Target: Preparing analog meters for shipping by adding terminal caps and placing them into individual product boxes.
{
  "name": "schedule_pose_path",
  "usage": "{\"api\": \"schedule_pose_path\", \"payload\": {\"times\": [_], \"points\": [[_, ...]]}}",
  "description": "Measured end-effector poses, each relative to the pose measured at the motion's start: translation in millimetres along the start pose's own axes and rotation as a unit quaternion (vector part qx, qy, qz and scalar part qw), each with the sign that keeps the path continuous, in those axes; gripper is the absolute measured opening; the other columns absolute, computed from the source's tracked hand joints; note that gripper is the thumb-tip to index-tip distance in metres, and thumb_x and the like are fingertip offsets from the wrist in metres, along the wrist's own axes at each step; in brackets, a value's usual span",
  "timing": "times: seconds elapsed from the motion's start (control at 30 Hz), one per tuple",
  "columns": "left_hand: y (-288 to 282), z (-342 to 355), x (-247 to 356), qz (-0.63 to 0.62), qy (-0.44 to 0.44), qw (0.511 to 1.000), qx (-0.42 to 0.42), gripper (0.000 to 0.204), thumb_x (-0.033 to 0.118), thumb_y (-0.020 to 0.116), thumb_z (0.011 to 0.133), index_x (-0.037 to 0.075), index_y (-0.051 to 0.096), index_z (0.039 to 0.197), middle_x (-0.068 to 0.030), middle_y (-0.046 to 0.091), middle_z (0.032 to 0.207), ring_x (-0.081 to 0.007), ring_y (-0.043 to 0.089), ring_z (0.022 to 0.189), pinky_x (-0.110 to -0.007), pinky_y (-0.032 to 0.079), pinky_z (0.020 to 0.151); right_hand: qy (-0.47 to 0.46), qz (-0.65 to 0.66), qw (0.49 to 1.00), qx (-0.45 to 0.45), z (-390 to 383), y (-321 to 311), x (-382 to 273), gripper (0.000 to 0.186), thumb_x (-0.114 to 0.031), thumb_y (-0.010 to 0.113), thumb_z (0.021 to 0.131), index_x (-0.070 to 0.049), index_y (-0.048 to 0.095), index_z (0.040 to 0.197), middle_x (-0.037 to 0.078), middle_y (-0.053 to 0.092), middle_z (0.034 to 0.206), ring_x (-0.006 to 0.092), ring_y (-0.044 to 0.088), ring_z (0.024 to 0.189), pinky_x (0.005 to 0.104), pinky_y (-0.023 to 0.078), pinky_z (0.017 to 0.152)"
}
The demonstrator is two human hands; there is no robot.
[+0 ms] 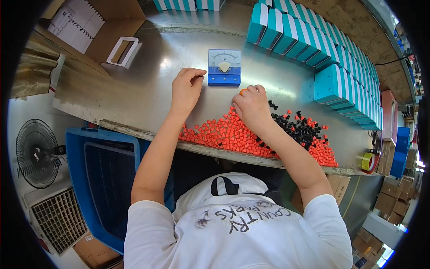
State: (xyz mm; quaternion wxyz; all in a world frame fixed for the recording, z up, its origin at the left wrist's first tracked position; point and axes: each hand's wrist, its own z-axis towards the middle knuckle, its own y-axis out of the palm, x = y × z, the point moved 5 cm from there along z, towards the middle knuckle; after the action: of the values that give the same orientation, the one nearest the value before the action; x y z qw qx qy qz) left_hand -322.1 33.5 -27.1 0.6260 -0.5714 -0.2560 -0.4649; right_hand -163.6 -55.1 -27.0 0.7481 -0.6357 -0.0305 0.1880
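Observation:
A panel meter [224,67] with a blue base and a clear-fronted dial lies face up on the metal table. My left hand [187,91] is beside its left edge, fingers curled together; whatever they may hold is hidden. Below the meter's right corner, my right hand [253,106] has its fingers bunched at the upper edge of the heap of small red caps [224,132]. A small orange piece [243,91] shows at its fingers; I cannot tell whether it is held or worn. Small black caps [293,130] are heaped to the right of that hand, partly mixed with red ones.
Rows of teal-and-white boxes [327,92] line the table's right and back. At the far left sit an open cardboard box [123,20] and a white frame [131,53]. A blue bin [74,152] stands below the table's left edge. Tape rolls [368,161] lie at the right corner.

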Motion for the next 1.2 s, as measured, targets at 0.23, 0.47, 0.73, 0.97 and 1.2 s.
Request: {"api": "schedule_pose_path", "payload": {"times": [0.23,0.47,0.73,0.97,1.2], "points": [[16.0,-2.6,17.7,0.088,0.111,0.99,0.007,0.012,0.004,0.06,0.078,0.003,0.062,0.089,-0.0133,0.06,0.086,-0.0295,0.059,0.079,-0.036,0.048,0.07,-0.024,0.015,1.0,-0.01,1.1,4.7,-13.8,0.002,-0.007,0.061,0.069,-0.007,0.061,0.071,0.007,0.056,0.073,0.0241,0.053,0.083,0.0401,0.038,0.082],[24.0,-5.4,16.5,0.162,0.165,0.973,0.025,0.009,0.007,0.064,0.077,0.004,0.062,0.085,-0.0118,0.061,0.084,-0.0285,0.059,0.076,-0.036,0.048,0.067,0.044,0.071,0.991,0.106,4.5,-7.4,1.1,0.004,-0.011,0.062,0.073,-0.008,0.061,0.076,0.007,0.055,0.079,0.0246,0.051,0.084,0.0381,0.038,0.076],[24.1,1.2,16.7,0.233,0.062,0.97,-0.019,0.017,0.019,0.068,0.075,0.005,0.062,0.08,-0.0084,0.061,0.079,-0.0267,0.059,0.073,-0.037,0.047,0.065,0.101,0.07,0.978,0.169,33.5,-14.3,26.6,0.008,-0.014,0.065,0.073,-0.01,0.061,0.078,0.005,0.056,0.074,0.0246,0.053,0.08,0.0372,0.038,0.074],[25.5,-6.7,19.0,0.201,0.124,0.972,-0.005,0.015,0.017,0.068,0.075,0.005,0.064,0.084,-0.0092,0.061,0.08,-0.0268,0.059,0.074,-0.037,0.048,0.066,0.063,-0.049,0.987,0.137,40.3,-7.1,20.6,0.008,-0.018,0.065,0.074,-0.011,0.06,0.074,0.005,0.058,0.072,0.0218,0.054,0.079,0.0357,0.036,0.072],[27.7,-5.1,27.1,0.21,0.157,0.965,0.001,0.014,0.007,0.063,0.075,0.004,0.065,0.088,-0.0105,0.061,0.082,-0.0277,0.057,0.079,-0.037,0.047,0.071,0.082,-0.091,0.987,0.102,50.6,-11.6,25.8,0.02,-0.029,0.068,0.074,-0.011,0.063,0.07,0.005,0.061,0.07,0.0203,0.055,0.075,0.0358,0.033,0.073]]}}
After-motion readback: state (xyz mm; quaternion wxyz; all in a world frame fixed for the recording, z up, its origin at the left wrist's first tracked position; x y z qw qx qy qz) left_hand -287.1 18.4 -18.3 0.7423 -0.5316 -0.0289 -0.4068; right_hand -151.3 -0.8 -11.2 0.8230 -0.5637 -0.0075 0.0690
